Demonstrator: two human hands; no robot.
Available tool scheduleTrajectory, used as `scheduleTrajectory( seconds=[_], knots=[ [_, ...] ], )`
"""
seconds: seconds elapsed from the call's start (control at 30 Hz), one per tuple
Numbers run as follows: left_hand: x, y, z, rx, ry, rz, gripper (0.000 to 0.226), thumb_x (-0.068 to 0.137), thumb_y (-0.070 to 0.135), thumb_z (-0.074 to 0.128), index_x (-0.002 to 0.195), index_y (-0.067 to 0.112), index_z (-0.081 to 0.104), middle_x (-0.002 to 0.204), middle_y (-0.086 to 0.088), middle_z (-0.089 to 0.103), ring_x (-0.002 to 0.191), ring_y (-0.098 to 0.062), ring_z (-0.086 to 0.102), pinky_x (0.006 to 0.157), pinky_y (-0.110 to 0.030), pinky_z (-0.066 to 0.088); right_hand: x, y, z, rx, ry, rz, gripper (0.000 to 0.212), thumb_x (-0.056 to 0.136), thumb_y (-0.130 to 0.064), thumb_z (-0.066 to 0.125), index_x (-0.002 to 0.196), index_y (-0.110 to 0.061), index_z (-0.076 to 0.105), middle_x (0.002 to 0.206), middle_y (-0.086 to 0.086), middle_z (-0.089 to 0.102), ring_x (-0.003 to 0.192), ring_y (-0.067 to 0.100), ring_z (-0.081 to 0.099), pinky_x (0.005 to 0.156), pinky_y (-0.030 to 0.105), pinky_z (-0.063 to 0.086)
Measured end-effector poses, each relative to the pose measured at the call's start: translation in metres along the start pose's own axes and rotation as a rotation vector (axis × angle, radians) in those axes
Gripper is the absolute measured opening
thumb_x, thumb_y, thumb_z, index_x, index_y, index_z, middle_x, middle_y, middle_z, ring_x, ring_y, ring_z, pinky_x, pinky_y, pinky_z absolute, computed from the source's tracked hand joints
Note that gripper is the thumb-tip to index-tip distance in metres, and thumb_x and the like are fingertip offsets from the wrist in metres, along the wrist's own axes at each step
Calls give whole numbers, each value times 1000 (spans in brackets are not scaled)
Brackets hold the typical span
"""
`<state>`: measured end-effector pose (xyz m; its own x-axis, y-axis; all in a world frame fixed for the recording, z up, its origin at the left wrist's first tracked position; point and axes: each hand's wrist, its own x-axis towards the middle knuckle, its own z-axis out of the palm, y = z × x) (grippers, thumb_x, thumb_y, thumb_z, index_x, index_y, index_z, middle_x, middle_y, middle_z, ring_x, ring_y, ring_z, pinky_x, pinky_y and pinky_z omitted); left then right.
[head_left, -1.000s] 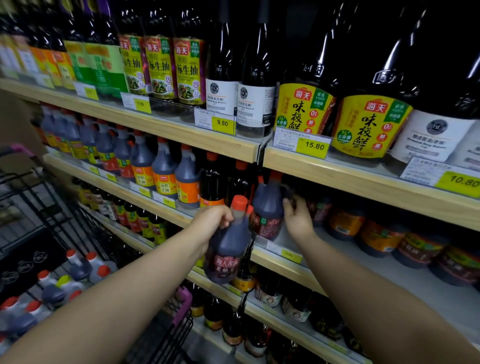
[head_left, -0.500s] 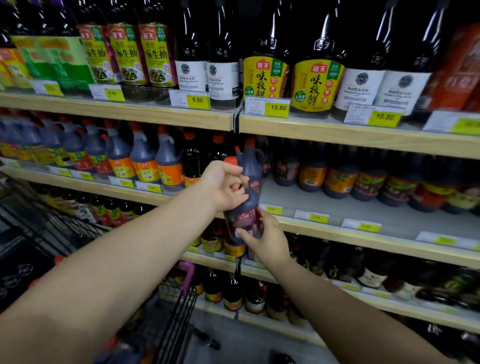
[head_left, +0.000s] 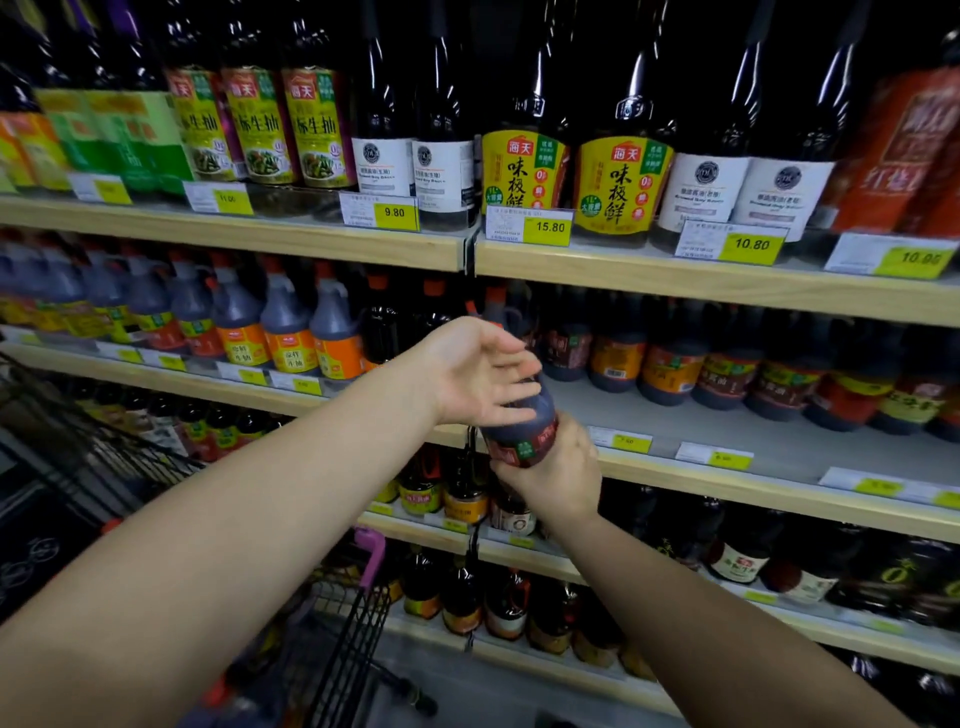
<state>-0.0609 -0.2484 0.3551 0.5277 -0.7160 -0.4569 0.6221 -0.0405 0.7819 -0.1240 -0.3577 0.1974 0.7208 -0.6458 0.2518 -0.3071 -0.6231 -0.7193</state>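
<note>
Shelf (head_left: 737, 415); bottle (head_left: 519, 434) top behind left hand (head_left: 475, 371)

The 15.80 price tag (head_left: 530, 227) sits on the front edge of a wood-edged shelf (head_left: 260, 241). Just behind the tag stand tall yellow-labelled soy sauce bottles (head_left: 524, 171). Left of it are white-labelled bottles (head_left: 382, 166), then green-and-yellow-labelled ones (head_left: 260, 130). The grey shelf (head_left: 727, 421) below the tag carries orange-labelled jugs (head_left: 291, 332) to the left and squat dark bottles (head_left: 670, 364) to the right.
</note>
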Motion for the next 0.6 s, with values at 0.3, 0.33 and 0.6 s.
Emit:
scheduleTrajectory(
  seconds=[0.3,0.33,0.6],
  knots=[
    [72,-13,-47,184,313,9,26,85,8,35,79,17,59,91,4,62,89,-13,57,84,-28,39,72,32,-25,99,-76,-165,85,56,-32,85,127,-13,43,118,8,51,114,27,49,91,36,45],
    [83,-17,-48,308,364,23,26,87,3,35,83,15,59,93,1,58,85,-14,55,74,-23,41,84,34,-27,112,-78,-200,86,56,-26,86,129,-10,42,121,10,48,117,28,46,95,33,41],
    [162,-57,-97,1478,408,3,47,90,28,49,132,6,46,144,-14,35,137,-31,30,104,-35,37,145,52,-4,85,-77,-172,85,54,-14,87,128,0,46,122,18,45,115,33,46,89,23,33]
  ],
)
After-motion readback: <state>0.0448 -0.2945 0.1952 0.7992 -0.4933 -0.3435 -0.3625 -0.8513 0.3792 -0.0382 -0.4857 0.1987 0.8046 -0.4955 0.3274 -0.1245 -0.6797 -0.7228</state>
